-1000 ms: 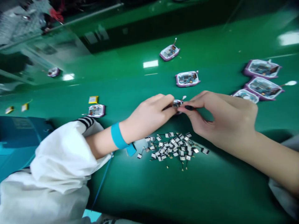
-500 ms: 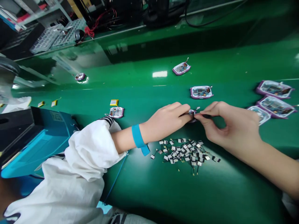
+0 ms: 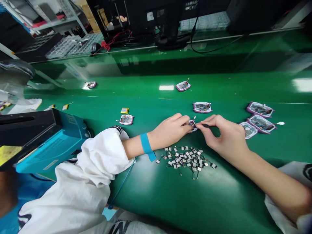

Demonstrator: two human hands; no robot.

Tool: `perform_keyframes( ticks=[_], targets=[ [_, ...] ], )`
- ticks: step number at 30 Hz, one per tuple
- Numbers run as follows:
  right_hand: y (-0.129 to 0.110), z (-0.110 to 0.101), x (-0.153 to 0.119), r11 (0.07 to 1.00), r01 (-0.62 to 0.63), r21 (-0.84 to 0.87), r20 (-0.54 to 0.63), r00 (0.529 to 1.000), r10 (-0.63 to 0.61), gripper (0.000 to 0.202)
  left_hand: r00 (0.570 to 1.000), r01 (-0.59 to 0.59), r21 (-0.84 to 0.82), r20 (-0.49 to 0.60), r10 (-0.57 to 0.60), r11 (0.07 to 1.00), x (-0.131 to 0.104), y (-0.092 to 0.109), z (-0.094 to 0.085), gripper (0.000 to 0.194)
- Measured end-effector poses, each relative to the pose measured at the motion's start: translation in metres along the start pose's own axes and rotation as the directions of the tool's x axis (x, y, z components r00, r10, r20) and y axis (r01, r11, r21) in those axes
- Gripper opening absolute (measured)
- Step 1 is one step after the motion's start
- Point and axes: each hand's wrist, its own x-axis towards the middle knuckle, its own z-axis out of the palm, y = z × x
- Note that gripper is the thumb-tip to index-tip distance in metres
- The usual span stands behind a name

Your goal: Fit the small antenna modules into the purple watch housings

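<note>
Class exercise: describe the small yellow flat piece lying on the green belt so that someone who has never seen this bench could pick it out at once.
Start at the blue machine at the left edge of the green belt, then look right, beyond the white sleeve. The yellow piece lies flat just behind a purple-rimmed unit. It alone there is a plain yellow rectangle without a purple rim.

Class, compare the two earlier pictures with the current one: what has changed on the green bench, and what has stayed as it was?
Only the camera view lifted, showing more of the back shelves. The left hand and right hand still pinch the small purple-rimmed circuit module between them. The heap of tiny silver components lies unmoved on the green bench.
</note>
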Motion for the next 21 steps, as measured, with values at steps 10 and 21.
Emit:
perform_keyframes(
  ticks=[10,21],
  targets=[
    [-0.0009,-0.0021,0.0060,0.999,-0.012,0.046,0.040,0.999,0.010,0.013,0.999,-0.042,0.007,-0.028,0.042,0.999,-0.0006,-0.0013,0.0005,0.033],
    [-0.0030,-0.0025,0.0077,0.995,-0.093,0.032,0.083,0.993,0.090,0.012,0.997,-0.038,-0.039,-0.063,0.036,0.999,-0.0027,-0.0010,0.0069,0.026]
  ],
)
